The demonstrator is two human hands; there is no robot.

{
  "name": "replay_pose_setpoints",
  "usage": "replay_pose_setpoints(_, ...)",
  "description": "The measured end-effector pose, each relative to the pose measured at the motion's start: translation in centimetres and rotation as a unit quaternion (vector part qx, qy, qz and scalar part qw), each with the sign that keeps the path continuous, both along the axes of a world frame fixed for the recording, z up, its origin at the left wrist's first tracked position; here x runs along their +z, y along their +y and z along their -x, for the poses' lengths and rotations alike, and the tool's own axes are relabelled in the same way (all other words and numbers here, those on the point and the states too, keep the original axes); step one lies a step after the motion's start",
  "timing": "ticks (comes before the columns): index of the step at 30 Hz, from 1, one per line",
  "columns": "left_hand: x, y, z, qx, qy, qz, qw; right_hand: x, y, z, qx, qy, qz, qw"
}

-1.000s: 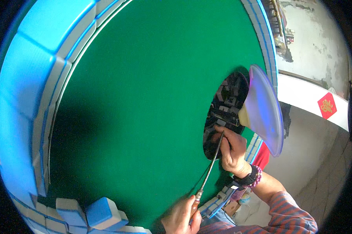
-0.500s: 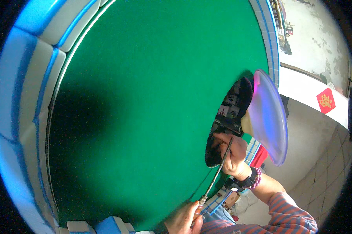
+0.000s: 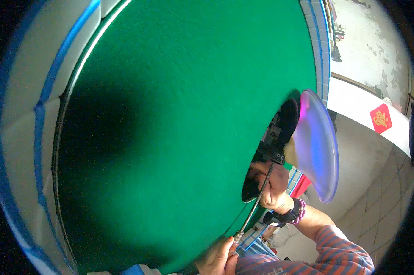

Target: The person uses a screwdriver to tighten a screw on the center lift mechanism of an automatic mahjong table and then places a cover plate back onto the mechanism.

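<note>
My left hand point(image 3: 217, 259), at the lower edge, is closed round a long thin screwdriver point(image 3: 254, 206), its dark shaft pointing up and away. The shaft crosses in front of my right hand point(image 3: 275, 185), and its tip lies by the opening point(image 3: 248, 191) in the green felt table point(image 3: 184, 119). Reaching into that opening, my right hand has bent fingers, partly hidden in shadow; what they hold cannot be made out. Dark machine parts point(image 3: 276, 155) and a few tiles show inside. A translucent purple-blue domed cover point(image 3: 316, 142) stands tilted beside the opening.
White-and-blue mahjong tiles point(image 3: 318, 41) line the table's far right edge, and larger ones point(image 3: 21, 101) stand close on the left. A red object point(image 3: 301, 185) shows behind the cover. Beyond are a worn wall point(image 3: 372, 41) and tiled floor point(image 3: 376, 215).
The view has shifted slightly, so the left tiles look larger and the opening sits a little lower. My right hand has turned slightly in the opening. My left hand still grips the screwdriver.
</note>
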State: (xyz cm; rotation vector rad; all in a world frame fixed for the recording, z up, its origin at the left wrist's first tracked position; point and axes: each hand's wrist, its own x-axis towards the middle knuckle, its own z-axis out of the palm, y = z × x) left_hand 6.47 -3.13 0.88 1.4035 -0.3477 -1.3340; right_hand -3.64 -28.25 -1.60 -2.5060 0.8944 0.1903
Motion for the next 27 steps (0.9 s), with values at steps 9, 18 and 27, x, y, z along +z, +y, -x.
replay_pose_setpoints(9,0.0,-0.8,-0.3,-0.032,-0.019,-0.020,0.999,0.1,0.0,-0.2,0.013,0.006,-0.004,1.000)
replay_pose_setpoints(18,-0.3,-1.0,1.9,0.057,-0.134,0.002,0.989,0.1,1.1,-0.8,-0.050,-0.037,0.027,0.998)
replay_pose_setpoints(27,-0.1,0.2,3.1,0.069,-0.220,0.012,0.973,-0.8,1.8,-0.4,-0.056,-0.103,0.064,0.991)
